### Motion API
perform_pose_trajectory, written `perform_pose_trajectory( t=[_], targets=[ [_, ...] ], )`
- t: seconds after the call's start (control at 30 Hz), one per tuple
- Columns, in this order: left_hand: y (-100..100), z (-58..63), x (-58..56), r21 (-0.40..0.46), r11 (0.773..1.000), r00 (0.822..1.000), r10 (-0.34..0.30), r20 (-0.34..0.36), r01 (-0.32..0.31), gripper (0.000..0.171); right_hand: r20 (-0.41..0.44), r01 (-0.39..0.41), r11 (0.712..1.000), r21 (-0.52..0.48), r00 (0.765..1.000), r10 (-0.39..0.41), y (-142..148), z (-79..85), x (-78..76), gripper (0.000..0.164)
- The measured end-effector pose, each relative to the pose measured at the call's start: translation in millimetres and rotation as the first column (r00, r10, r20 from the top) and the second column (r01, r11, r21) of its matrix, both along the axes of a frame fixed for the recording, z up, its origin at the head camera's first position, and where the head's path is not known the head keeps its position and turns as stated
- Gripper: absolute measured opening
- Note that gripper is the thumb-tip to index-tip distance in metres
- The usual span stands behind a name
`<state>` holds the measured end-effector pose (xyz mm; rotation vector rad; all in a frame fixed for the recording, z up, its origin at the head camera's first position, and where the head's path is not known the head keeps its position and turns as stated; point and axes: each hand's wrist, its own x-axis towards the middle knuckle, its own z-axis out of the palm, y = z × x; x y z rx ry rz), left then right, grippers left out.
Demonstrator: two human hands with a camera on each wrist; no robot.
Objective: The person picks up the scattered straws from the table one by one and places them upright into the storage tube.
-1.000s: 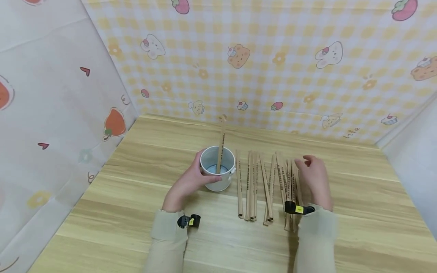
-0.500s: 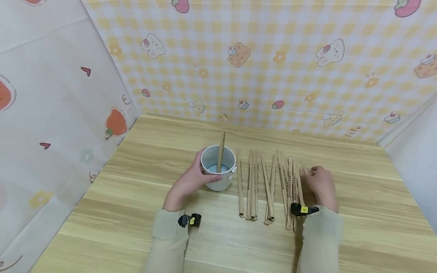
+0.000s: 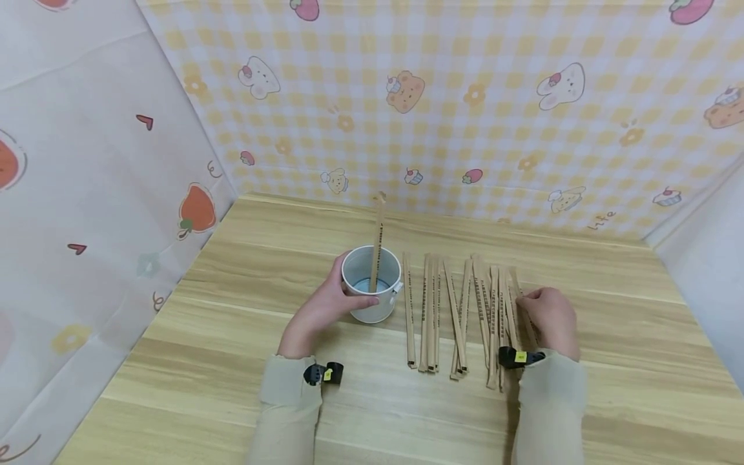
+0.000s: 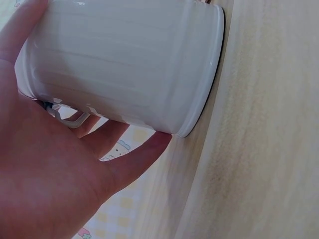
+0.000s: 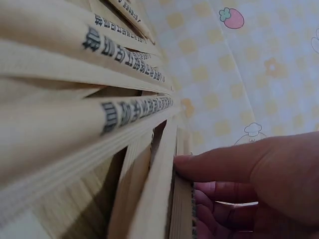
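Note:
My left hand grips a small white bucket round its side, thumb across the front; the left wrist view shows its fingers around the bucket. One paper-wrapped straw stands in it, leaning on the rim. Right of the bucket, several brown paper-wrapped straws with dark printing lie in a loose row. At the row's right end my right hand pinches a paper-wrapped straw between thumb and fingers. Up close in the right wrist view, the thumb presses that straw's edge; its lower end is hidden.
Everything rests on a wooden table. A yellow checked cloth hangs behind its back edge, and a white printed cloth hangs on the left. Some straws cross or overlap one another.
My right hand has moved right and slightly down, to the row's rightmost straw, which it now pinches and which stands apart from its neighbours. The left hand and bucket stay in place.

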<state>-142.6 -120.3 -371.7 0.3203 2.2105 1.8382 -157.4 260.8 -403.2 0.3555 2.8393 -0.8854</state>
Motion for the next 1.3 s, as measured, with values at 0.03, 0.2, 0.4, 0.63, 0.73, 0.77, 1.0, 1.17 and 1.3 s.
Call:
perform_pose_trajectory(
  t=[0.03,0.2,0.4,0.63,0.73,0.77,1.0,1.17,1.3],
  targets=[
    [0.2,-0.1,0.0,0.004,1.000,1.000,0.001,0.000,-0.001,0.090,0.002,0.000,1.000,0.001,1.000,0.000,0.7,-0.2,-0.7,0.028],
    [0.0,0.1,0.4,0.010,1.000,1.000,0.000,-0.005,0.000,0.090,0.017,0.013,1.000,-0.023,1.000,-0.013,2.0,0.2,-2.1,0.032],
    [-0.5,-0.4,0.1,-0.007,1.000,1.000,-0.005,-0.008,0.005,0.091,0.008,-0.002,1.000,-0.008,1.000,0.002,5.0,0.4,-3.3,0.035],
    [-0.5,-1.6,-0.6,-0.002,1.000,1.000,-0.006,-0.015,0.006,0.092,0.001,-0.006,1.000,-0.009,1.000,0.006,6.9,-2.6,-7.5,0.035],
    [-0.4,-1.9,-0.8,-0.001,1.000,1.000,-0.006,-0.016,0.006,0.092,-0.003,0.001,1.000,-0.021,1.000,-0.001,6.4,-2.6,-7.5,0.034],
    [-0.3,-1.9,-0.8,0.001,1.000,1.000,-0.007,-0.017,0.007,0.092,-0.008,0.006,1.000,-0.026,1.000,-0.006,6.2,-2.2,-7.2,0.035],
    [-0.5,0.0,0.8,0.000,1.000,1.000,-0.005,-0.013,0.005,0.091,-0.109,0.040,0.999,-0.023,0.993,-0.043,1.6,14.2,-3.7,0.036],
    [-0.5,0.3,0.7,-0.015,1.000,1.000,-0.006,-0.017,0.005,0.091,-0.186,0.081,0.997,-0.009,0.979,-0.081,-8.9,38.2,-3.0,0.038],
    [-0.9,-0.3,0.3,-0.010,1.000,1.000,-0.010,-0.016,0.010,0.091,-0.275,0.111,0.994,-0.022,0.955,-0.113,-22.0,57.6,-1.5,0.041]
  ],
)
